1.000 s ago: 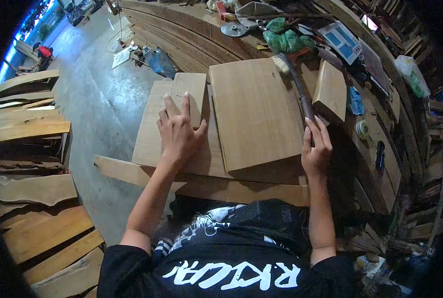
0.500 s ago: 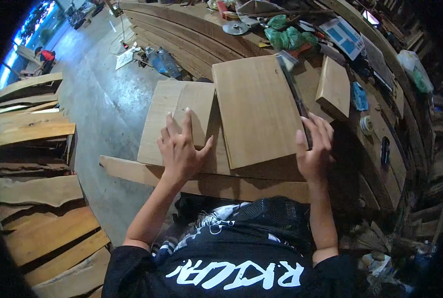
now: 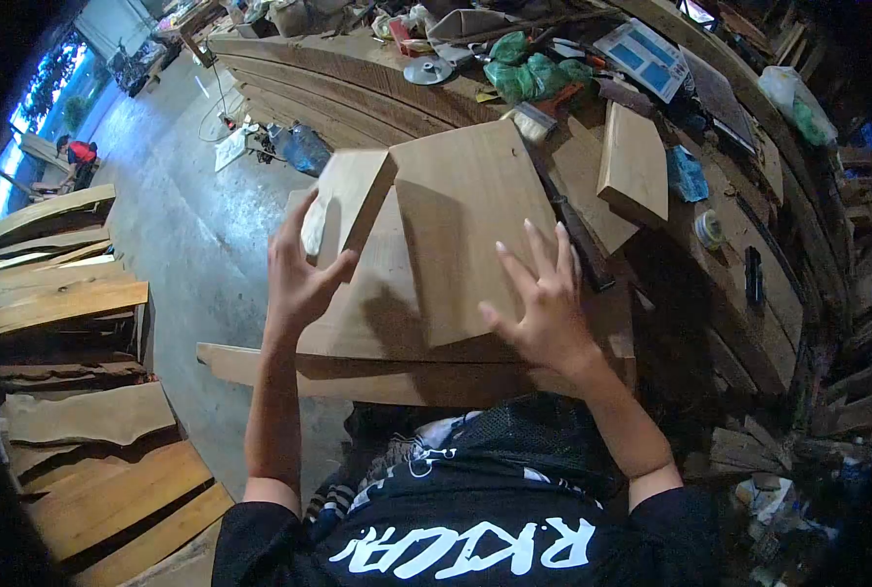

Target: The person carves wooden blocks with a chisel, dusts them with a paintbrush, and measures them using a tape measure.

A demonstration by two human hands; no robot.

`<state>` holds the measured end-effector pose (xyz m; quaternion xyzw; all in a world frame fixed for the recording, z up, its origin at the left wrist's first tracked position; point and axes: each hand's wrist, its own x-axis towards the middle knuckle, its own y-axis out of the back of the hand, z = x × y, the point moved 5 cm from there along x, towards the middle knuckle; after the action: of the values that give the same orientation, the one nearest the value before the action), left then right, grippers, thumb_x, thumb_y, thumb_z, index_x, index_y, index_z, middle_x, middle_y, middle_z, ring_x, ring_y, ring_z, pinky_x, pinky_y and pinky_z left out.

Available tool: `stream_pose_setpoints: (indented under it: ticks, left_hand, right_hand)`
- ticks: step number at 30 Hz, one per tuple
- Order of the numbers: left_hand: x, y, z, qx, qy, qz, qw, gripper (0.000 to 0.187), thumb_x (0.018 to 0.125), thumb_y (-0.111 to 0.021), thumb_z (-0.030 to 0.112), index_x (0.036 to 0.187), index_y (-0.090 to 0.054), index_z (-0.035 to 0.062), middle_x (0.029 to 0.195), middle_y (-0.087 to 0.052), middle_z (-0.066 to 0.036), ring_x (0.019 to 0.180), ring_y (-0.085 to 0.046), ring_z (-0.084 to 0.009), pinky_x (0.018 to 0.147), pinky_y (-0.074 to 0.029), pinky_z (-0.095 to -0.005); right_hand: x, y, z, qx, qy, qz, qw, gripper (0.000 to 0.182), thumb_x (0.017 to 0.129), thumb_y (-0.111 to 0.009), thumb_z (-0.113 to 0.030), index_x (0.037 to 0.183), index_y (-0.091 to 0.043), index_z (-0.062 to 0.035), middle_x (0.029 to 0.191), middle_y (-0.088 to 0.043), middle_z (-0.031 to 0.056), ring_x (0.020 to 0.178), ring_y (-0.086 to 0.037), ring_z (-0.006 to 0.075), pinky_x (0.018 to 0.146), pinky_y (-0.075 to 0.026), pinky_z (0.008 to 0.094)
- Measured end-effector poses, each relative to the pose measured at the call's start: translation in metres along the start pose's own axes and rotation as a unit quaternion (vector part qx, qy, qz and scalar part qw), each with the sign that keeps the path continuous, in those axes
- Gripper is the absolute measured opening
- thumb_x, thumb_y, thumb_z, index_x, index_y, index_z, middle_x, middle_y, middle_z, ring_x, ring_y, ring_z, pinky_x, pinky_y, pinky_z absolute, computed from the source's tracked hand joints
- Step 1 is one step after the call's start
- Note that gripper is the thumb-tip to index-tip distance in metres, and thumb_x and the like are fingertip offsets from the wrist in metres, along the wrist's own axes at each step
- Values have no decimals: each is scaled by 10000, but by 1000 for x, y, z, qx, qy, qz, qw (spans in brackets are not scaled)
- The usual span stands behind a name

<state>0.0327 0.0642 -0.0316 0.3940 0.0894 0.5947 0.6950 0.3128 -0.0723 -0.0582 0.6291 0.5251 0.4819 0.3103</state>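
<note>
Left hand (image 3: 297,274) tips up a small wood block (image 3: 350,201) at the tabletop's (image 3: 407,377) left side, thumb and fingers clamped on its lower edge. Right hand (image 3: 546,305) lies flat, fingers spread, on the large board (image 3: 465,210) at centre. Both look stiff, smooth, fairly light; best taken by the edges. Shirt (image 3: 465,543) lettering shows upside down, roughly "RKCAR"

two hands (image 3: 299,274), three boards (image 3: 470,220)
</note>
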Motion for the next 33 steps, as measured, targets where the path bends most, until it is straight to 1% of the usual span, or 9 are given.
stream_pose_setpoints:
  ticks: [5, 10, 14, 18, 21, 23, 27, 28, 33]
  left_hand:
    - [46, -13, 66, 92, -157, -35, 983, 806, 646, -804, 238, 1401, -537, 144, 1344, -536, -217, 1246, -496, -424, 1073, -400, -514]
    - [99, -74, 74, 62, -262, -220, 938, 837, 680, -823, 271, 1450, -505, 179, 1406, -505, -219, 1312, -451, -428, 1130, -364, -519]
    - [118, -107, 45, 71, -244, -303, 918, 939, 658, -862, 287, 1506, -459, 276, 1517, -417, -197, 1406, -368, -422, 1187, -314, -508]
    - [113, -100, 50, 125, -300, -252, 912, 996, 652, -882, 314, 1532, -416, 292, 1581, -318, -204, 1444, -304, -437, 1192, -300, -517]
    - [89, -83, 54, 133, -290, -179, 931, 1023, 666, -877, 388, 1550, -376, 281, 1610, -246, -221, 1466, -262, -448, 1193, -284, -530]
    - [49, -76, 64, 151, -276, -122, 941, 1030, 682, -863, 438, 1560, -351, 271, 1618, -211, -238, 1473, -244, -458, 1192, -274, -541]
    - [-60, -74, 79, 112, -227, -230, 940, 954, 743, -820, 445, 1557, -357, 263, 1617, -198, -247, 1486, -208, -467, 1188, -243, -578]
    - [-77, -74, 79, 115, -231, -240, 936, 926, 760, -807, 429, 1554, -362, 259, 1615, -207, -243, 1487, -207, -466, 1188, -241, -582]
    - [-115, -87, 55, 130, -209, -226, 943, 831, 794, -778, 369, 1531, -416, 245, 1622, -229, -229, 1489, -217, -467, 1200, -226, -589]
  right_hand:
    - [-13, -10, -14, -64, 4, -70, 995, 1038, 771, -687, -699, 1544, -354, -91, 1607, -173, 309, 1470, -90, 572, 1174, -144, 671]
    - [-15, 0, -10, 84, -6, -22, 996, 1128, 709, -847, -541, 1569, -227, -157, 1624, -34, 275, 1501, 24, 511, 1191, -178, 644]
    - [-10, 7, -12, 94, -10, -22, 995, 1252, 626, -941, -384, 1586, -154, -216, 1631, 5, 238, 1507, 1, 481, 1221, -158, 611]
    - [-11, 3, -11, 84, -16, -45, 995, 1231, 632, -934, -361, 1586, -170, -217, 1630, -33, 230, 1505, -40, 479, 1217, -164, 604]
    - [-10, 3, -13, 62, -21, -43, 997, 1132, 668, -908, -375, 1571, -249, -198, 1624, -83, 233, 1499, -75, 482, 1205, -182, 596]
    - [-10, 9, -12, 90, 13, 1, 996, 925, 736, -856, -379, 1502, -383, -166, 1590, -210, 228, 1472, -168, 479, 1187, -219, 587]
    - [-18, 41, 12, 60, 64, 136, 987, 532, 850, -744, -345, 1295, -599, -93, 1467, -455, 206, 1396, -341, 455, 1138, -297, 572]
    - [-19, 50, 19, 32, 25, 191, 981, 378, 883, -680, -303, 1175, -645, -64, 1360, -553, 182, 1311, -444, 427, 1102, -344, 556]
    - [-12, 43, 71, 15, -75, 210, 975, 374, 850, -697, -209, 1179, -614, -53, 1292, -545, 198, 1244, -472, 416, 1064, -390, 523]
